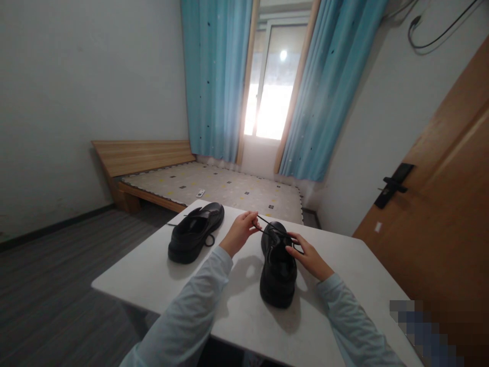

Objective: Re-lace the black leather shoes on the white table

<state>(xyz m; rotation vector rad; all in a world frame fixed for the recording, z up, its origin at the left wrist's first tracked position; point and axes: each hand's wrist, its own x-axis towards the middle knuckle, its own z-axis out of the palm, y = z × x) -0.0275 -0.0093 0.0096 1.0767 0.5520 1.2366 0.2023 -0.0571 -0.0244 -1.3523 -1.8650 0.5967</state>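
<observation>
I am looking down at a smooth white desk [160, 285] where two black, matte leather shoes are sitting. The nearer shoe [278, 270] is standing upright toward the middle of the desk, its rounded heel pointing at the near edge. My left hand [240, 233] is pinching a thin black lace [269, 225] between closed fingertips and drawing it taut, up and to the left of the shoe's throat. My right hand [310, 259] is resting against the right side of the same shoe, its fingers curling shut on the other stretch of lace just above the eyelets. The second shoe [194, 233] is lying near the far left corner of the desk, well apart from both hands, its opening facing me and a lace loop trailing from its side. Pale blue sleeves [191, 316] are covering both forearms.
</observation>
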